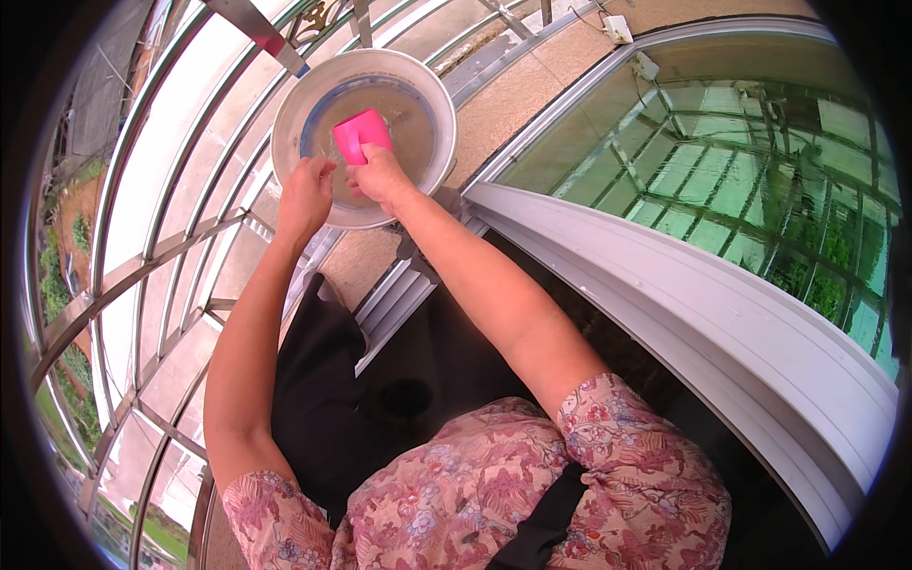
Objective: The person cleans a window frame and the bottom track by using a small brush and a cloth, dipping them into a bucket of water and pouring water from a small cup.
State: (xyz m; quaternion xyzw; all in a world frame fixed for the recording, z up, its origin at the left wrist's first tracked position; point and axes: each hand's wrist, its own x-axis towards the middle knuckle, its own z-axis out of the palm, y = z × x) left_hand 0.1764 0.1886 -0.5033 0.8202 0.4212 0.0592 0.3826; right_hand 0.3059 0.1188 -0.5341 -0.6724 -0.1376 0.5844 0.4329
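My right hand (381, 179) grips a bright pink plastic mug (363, 135) by its handle, over the inside of a round pale basin (285, 142). The mug is tilted, with its opening towards the upper left. Murky water (410, 107) with a blue band around it fills the bottom of the basin. Beside the mug, above the near left rim, my left hand (308, 192) has bent fingers. Small splashes show near its fingertips. Whether those fingers touch each other or pinch something small is hidden.
Curved metal railing bars (192, 206) run along the left. A white window frame (677, 263) with a green reflective pane (727, 171) slants across the right. The basin rests by a tan stone ledge (527, 107). A white electrical box (617, 28) with wires sits at the top.
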